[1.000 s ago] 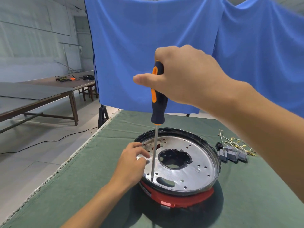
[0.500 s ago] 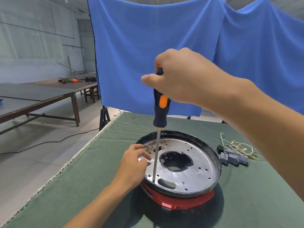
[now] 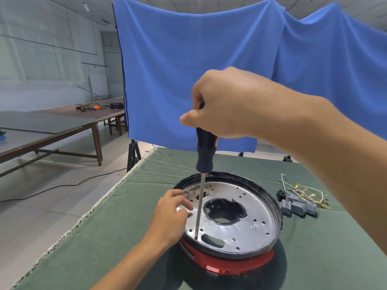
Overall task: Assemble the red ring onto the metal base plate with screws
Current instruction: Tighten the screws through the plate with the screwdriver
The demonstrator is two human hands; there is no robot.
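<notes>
Cloth, green, covers the table, and nearest on it the red ring sits under the metal base plate. The left hand grips the plate's left rim, fingers curled over the edge. Just right of it the screwdriver stands upright, its tip in a near-left hole; no screw is discernible there. The right hand clenches the handle from above. Tilting the long shaft could slip the tip off and cross-thread the screw. Connectors with wires lie far right.
</notes>
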